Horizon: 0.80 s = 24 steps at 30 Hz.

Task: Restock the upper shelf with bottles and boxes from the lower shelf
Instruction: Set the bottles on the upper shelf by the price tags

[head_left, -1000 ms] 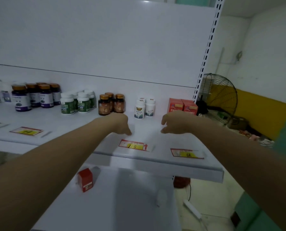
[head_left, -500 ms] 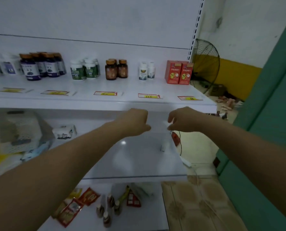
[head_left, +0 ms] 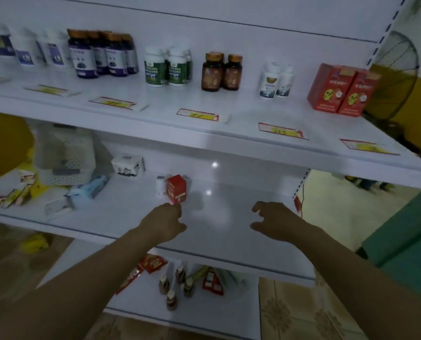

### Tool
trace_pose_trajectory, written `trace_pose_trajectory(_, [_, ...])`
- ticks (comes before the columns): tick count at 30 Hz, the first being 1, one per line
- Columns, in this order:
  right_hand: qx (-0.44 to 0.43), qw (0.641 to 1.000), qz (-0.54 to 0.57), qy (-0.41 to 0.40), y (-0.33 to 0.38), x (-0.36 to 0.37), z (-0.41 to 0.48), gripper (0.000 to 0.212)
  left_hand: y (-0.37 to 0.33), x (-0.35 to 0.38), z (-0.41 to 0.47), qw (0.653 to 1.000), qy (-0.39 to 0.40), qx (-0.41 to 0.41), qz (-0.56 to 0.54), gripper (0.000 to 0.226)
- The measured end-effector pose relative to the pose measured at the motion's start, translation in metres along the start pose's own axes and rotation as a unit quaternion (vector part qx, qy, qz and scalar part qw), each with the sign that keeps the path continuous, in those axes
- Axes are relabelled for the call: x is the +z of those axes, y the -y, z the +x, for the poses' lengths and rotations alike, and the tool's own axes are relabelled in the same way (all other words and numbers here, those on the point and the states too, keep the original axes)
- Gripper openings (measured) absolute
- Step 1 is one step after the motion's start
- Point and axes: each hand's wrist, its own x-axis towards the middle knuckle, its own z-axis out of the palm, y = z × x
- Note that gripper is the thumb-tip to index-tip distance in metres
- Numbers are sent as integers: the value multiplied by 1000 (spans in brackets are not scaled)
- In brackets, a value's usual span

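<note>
1. The red box point(head_left: 177, 188) stands upright on the lower shelf point(head_left: 229, 217). A white bottle point(head_left: 159, 185) is touching or just beside its left side; blur hides which.
2. The left hand point(head_left: 165, 222) hovers just in front of the box, fingers loosely curled and holding nothing. It does not appear to touch the box.
3. The right hand point(head_left: 275, 220) hangs over bare shelf well to the right, fingers spread and relaxed, empty.
4. The box is likely thin card: light, stiff at the edges, easy to dent on its broad faces. It is best taken across two opposite sides, thumb against fingers, near mid-height.
5. The bottle looks like smooth plastic, light and prone to tip. A pinch round its body below the cap should suit.
6. On the upper shelf point(head_left: 229, 143), two like red boxes point(head_left: 342, 90) stand at the right end, the probable spot for this one.
</note>
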Motion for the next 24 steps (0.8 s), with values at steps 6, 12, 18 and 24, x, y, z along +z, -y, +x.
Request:
trace_pose_trajectory(6, [-53,998,7,31,59,27,71,60,81,-3,25,995,-21,-91,-47,46])
trace_pose_trajectory(12, [-39,999,31,8,121,54,136,65,147,-11,73,990,-45,-106,-81,49])
trace_pose_trajectory(18, [30,998,56,-10,162,97,188,76,186,-8,143,988,-25,-65,-135,58])
trace_pose_trajectory(24, [77,985,124,-87,183,107,242,84,192,9,207,980,-28,-32,-194,63])
